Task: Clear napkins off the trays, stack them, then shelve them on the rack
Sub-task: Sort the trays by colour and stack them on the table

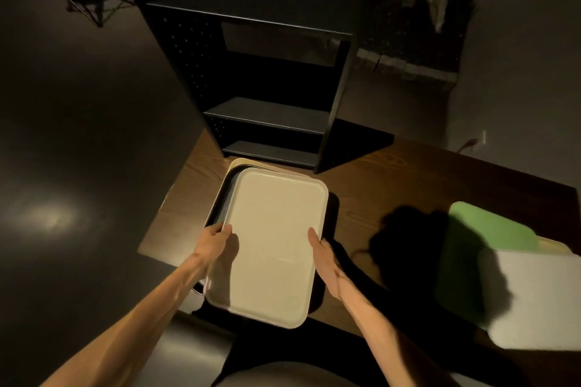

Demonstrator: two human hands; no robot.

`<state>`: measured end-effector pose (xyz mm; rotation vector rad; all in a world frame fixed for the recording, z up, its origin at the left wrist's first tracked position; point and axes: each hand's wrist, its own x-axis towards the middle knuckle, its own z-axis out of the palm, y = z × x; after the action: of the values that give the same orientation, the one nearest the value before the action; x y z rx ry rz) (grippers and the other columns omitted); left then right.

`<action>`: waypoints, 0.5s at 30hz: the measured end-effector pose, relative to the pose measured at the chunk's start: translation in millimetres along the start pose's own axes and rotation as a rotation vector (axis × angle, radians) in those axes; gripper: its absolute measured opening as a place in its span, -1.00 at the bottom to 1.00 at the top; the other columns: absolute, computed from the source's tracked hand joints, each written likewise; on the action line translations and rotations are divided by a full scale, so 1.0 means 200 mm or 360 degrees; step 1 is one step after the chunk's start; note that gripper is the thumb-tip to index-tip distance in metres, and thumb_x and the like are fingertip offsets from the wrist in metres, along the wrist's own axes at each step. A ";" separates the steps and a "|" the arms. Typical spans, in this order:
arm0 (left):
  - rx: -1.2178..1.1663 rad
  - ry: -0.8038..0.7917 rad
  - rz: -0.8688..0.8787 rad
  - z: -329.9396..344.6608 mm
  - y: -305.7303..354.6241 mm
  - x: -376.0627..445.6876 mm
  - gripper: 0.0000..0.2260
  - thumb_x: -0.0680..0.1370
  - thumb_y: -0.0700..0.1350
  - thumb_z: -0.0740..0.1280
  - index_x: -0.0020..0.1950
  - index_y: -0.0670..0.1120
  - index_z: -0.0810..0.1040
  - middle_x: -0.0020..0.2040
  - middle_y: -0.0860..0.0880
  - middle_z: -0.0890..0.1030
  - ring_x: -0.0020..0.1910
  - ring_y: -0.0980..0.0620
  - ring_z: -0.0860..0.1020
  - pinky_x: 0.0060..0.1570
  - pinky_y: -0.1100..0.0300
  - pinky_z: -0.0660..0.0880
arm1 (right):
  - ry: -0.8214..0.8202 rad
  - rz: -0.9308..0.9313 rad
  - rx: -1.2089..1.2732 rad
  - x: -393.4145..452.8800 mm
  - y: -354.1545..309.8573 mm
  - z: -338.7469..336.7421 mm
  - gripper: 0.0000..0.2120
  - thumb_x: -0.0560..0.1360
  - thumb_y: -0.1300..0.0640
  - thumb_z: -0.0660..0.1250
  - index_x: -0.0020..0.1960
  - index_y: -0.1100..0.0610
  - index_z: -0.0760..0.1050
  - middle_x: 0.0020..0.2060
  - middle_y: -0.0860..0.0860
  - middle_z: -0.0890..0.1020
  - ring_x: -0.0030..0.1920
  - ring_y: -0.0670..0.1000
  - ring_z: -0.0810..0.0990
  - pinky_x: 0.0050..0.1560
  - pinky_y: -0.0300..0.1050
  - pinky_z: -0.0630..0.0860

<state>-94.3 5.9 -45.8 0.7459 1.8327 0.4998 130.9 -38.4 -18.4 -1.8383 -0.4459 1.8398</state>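
Note:
A cream tray (270, 239) lies on top of a stack that includes a black tray (220, 195) and another cream tray (248, 164) showing at the far edge. My left hand (213, 239) grips the top tray's left rim with curled fingers. On the right rim, my right hand (323, 258) holds the tray with the thumb over the rim. No napkin shows on the top tray. A black rack (267, 110) with bare shelves stands on the table just behind the stack.
The stack sits on a dark wooden table (393, 185). At the right lie a green tray (481, 236) and a white tray (540, 302), overlapping. The room is dim, with dark floor to the left and clutter at the back.

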 end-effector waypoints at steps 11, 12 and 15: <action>0.0798 0.0075 0.0228 -0.22 0.01 0.30 -0.81 0.57 -0.27 0.20 -0.04 -0.25 0.62 -0.10 -0.24 0.64 -0.08 -0.23 0.59 -0.13 0.05 0.49 | 0.0307 -0.0073 -0.0589 0.26 0.03 0.29 -0.61 0.66 0.08 0.09 0.43 0.20 0.38 0.34 0.10 0.52 0.37 0.12 0.46 0.41 -0.02 0.37; 0.0857 0.0087 0.0257 -0.22 0.01 0.32 -0.81 0.56 -0.26 0.22 -0.05 -0.24 0.63 -0.08 -0.26 0.65 -0.04 -0.26 0.60 -0.07 0.02 0.51 | 0.0354 -0.0064 -0.0616 0.28 0.02 0.30 -0.61 0.66 0.09 0.09 0.43 0.21 0.37 0.35 0.11 0.51 0.37 0.13 0.46 0.40 -0.03 0.37; 0.0963 0.0093 0.0311 -0.21 0.03 0.34 -0.83 0.51 -0.31 0.24 -0.08 -0.23 0.63 -0.10 -0.27 0.66 -0.04 -0.27 0.61 -0.05 0.03 0.52 | 0.0408 -0.0019 -0.0675 0.32 -0.01 0.32 -0.62 0.64 0.12 0.09 0.41 0.17 0.38 0.35 0.10 0.51 0.33 0.14 0.48 0.34 -0.03 0.42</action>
<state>-150.3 57.6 -72.7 1.3365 1.9933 0.0771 70.0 6.5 -68.2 -2.3059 -0.7953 1.5546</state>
